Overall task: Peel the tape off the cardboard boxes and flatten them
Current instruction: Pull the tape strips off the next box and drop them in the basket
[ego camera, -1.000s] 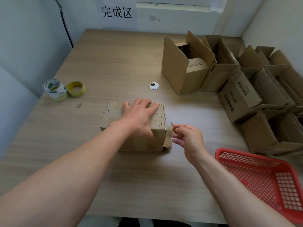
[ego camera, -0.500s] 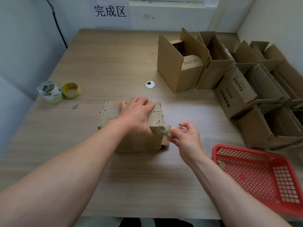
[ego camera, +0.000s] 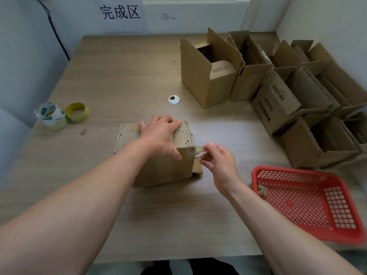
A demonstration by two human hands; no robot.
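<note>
Left hand (ego camera: 160, 135) pressed the box (ego camera: 158, 171) down at frame centre, right hand (ego camera: 220, 167) pinched its lifted tape end (ego camera: 200, 154); I judged peeling begun, steady pull next.

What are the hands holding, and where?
The right hand pinches the tape by its loose end at the box's corner. The left hand only presses on the box's top.
</note>
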